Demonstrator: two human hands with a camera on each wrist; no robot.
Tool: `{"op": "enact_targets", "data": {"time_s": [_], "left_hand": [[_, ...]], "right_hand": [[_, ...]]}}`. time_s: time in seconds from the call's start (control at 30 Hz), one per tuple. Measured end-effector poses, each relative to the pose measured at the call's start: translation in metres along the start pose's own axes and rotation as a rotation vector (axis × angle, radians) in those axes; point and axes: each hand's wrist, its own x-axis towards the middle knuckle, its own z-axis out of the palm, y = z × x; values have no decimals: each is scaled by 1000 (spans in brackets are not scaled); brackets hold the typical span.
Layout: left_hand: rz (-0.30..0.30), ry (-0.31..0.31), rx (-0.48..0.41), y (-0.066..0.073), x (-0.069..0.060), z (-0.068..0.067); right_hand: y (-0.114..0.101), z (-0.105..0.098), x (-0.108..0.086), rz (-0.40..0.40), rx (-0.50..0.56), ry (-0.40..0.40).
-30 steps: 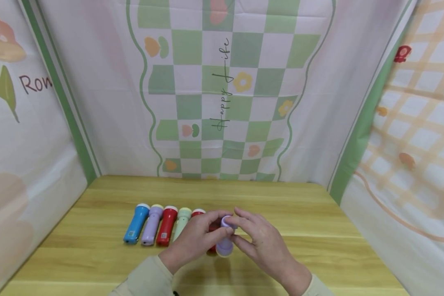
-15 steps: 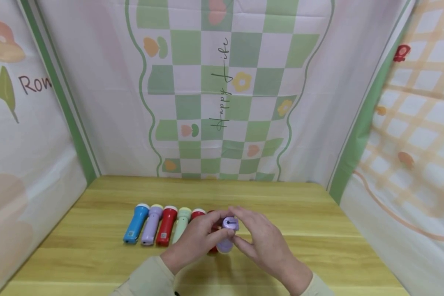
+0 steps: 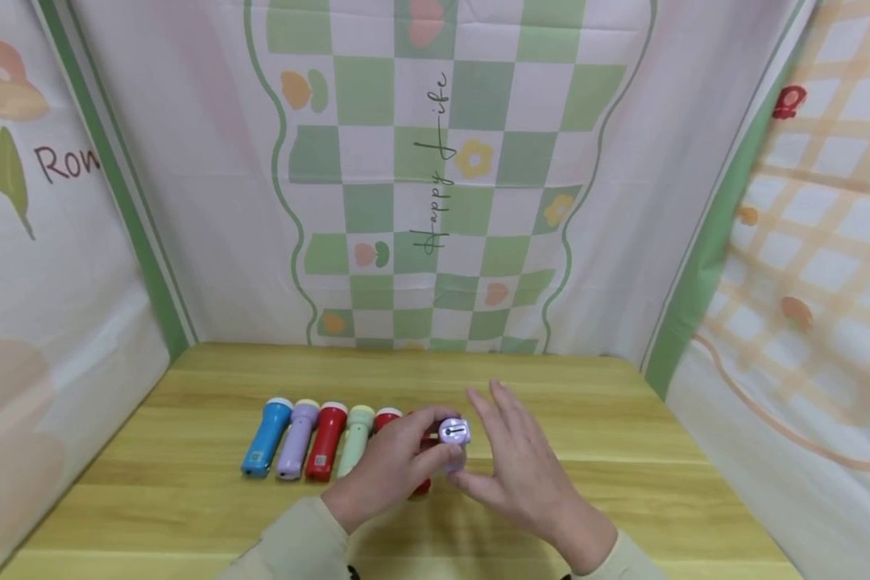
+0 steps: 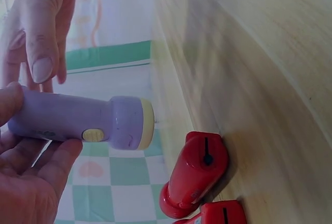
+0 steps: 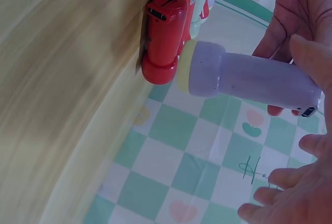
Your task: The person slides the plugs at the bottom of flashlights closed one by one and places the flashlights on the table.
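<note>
My left hand [image 3: 391, 463] grips a light purple flashlight [image 4: 72, 114] near its tail end and holds it above the table. The flashlight points lens-down, its pale yellow rim [image 5: 185, 68] toward the wood. A yellow switch [image 4: 94, 135] shows on its side, and the tail end with a black slot faces up in the head view. To the right of it is my right hand [image 3: 525, 471], its fingers extended and apart from the flashlight. A red flashlight [image 5: 165, 35] lies on the table just beyond the left hand, mostly covered by it in the head view.
Several flashlights lie side by side on the wooden table [image 3: 594, 419]: a blue one [image 3: 267, 439], a purple one [image 3: 298, 441], a red one [image 3: 327, 443], a pale green one [image 3: 355, 441] and another red one [image 3: 387, 417]. Patterned curtains [image 3: 464, 201] surround the table.
The held flashlight has tipped so that its tail now faces up toward the head camera. My right hand has let go, its fingers straightening and moving away from it.
</note>
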Motion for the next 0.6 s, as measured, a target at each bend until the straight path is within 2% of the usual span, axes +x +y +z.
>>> {"op": "enact_targets", "data": {"time_s": [0.1, 0.33, 0.6], "left_hand": [[-3, 1, 19, -1, 2, 1], [21, 8, 158, -6, 5, 6], [-16, -68, 332, -8, 11, 18]], "right_hand": [[1, -2, -1, 37, -22, -32], [3, -3, -2, 147, -33, -111], [4, -5, -2, 180, -59, -120]]}}
